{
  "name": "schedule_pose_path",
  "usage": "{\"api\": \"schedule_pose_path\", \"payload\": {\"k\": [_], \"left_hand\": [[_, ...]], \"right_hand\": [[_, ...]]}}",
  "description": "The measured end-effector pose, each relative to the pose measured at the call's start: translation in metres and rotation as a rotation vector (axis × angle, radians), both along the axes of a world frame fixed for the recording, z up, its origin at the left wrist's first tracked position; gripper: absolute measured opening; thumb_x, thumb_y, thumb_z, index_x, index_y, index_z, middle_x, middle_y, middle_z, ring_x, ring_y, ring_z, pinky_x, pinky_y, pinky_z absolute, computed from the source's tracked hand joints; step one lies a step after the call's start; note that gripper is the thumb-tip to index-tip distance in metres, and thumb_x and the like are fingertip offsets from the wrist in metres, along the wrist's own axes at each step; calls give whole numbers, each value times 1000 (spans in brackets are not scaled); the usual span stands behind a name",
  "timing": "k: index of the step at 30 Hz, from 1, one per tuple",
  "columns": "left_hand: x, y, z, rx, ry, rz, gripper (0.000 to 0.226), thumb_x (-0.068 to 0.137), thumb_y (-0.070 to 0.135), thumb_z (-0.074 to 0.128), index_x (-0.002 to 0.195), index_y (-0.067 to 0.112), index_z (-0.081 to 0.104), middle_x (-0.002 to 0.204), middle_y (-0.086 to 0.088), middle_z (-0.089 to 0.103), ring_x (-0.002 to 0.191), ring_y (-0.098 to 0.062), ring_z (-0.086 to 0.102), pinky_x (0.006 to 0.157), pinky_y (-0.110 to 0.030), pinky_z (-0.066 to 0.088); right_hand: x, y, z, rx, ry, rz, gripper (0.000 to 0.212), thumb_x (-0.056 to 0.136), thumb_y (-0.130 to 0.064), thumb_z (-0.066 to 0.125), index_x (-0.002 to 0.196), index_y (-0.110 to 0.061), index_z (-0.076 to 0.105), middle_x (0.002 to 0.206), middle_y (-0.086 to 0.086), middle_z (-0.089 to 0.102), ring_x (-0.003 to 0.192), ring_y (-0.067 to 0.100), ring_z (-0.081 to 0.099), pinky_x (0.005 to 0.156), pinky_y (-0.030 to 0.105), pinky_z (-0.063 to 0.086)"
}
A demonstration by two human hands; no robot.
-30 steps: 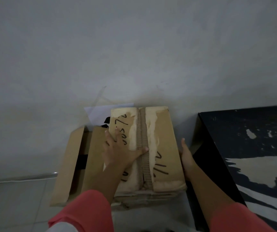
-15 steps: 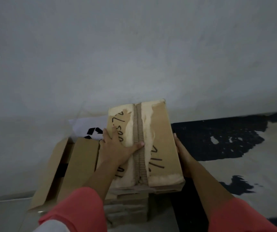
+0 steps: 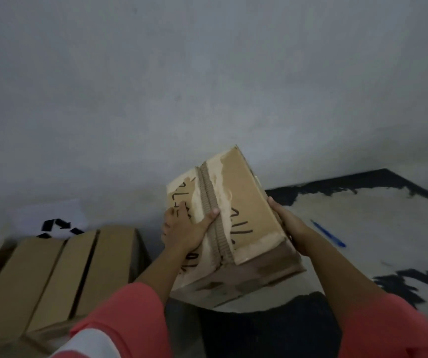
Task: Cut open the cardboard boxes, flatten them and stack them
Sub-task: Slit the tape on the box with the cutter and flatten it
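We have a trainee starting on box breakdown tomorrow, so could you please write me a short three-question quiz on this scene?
1. True or false: the handwritten box lies on top of the brown cardboard at the left.
2. What lies on the rug beyond the right hand? A) a roll of tape B) a thin blue pen-like object C) scissors
3. Which hand's thumb rests on the box's torn centre strip?
Key: 1 false, both hands hold the box, apart from that cardboard; 2 B; 3 the left hand.
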State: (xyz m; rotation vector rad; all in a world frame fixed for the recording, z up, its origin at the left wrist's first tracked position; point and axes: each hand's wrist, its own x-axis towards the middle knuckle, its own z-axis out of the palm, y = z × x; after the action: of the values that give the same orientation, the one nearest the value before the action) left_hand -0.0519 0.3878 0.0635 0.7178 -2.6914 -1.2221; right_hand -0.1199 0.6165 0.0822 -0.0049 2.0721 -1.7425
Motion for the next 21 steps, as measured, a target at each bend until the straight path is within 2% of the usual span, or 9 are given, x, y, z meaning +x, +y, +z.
{"api": "schedule_pose_path", "payload": {"k": [4, 8, 11, 14, 21], "left_hand": [[-24, 54, -6, 47, -54, -65, 125, 51, 96, 26, 154, 28, 5, 161, -5, 1, 145, -37, 10, 114, -58, 12], [-55, 93, -16, 133, -95, -120, 114, 61, 90, 23, 154, 30, -4, 161, -6, -7, 145, -41, 2, 114, -57, 7], [-84, 121, -28, 225, -108, -87, 117, 61, 95, 21, 154, 28, -5, 162, -4, -7, 145, -41, 2, 115, -58, 7], [-114, 150, -41, 255, -109, -16, 117, 62, 97, 19, 154, 28, -2, 162, -3, -4, 145, -40, 7, 115, -57, 8], [-164, 195, -62, 417, -112, 17, 114, 61, 87, 17, 154, 26, -6, 162, -3, -9, 147, -40, -4, 117, -57, 3]], "right_hand": [[-20, 53, -1, 62, 59, -102, 57, 87, -61, 50, 123, -19, 61, 113, 8, 67, 102, 27, 64, 97, 47, 47], [-46, 88, -2, 95, 137, -191, 72, 72, -64, 62, 129, -18, 58, 123, 5, 61, 108, 25, 59, 101, 47, 44], [-73, 108, -3, 136, 186, -192, 77, 69, -63, 67, 131, -18, 56, 130, 3, 55, 114, 23, 54, 101, 45, 43], [-105, 124, -2, 188, 203, -186, 73, 75, -57, 69, 134, -18, 52, 134, 3, 52, 117, 23, 53, 103, 45, 42], [-159, 162, -9, 348, 253, -107, 64, 84, -48, 64, 138, -20, 46, 142, 5, 44, 123, 24, 46, 106, 46, 38]]}}
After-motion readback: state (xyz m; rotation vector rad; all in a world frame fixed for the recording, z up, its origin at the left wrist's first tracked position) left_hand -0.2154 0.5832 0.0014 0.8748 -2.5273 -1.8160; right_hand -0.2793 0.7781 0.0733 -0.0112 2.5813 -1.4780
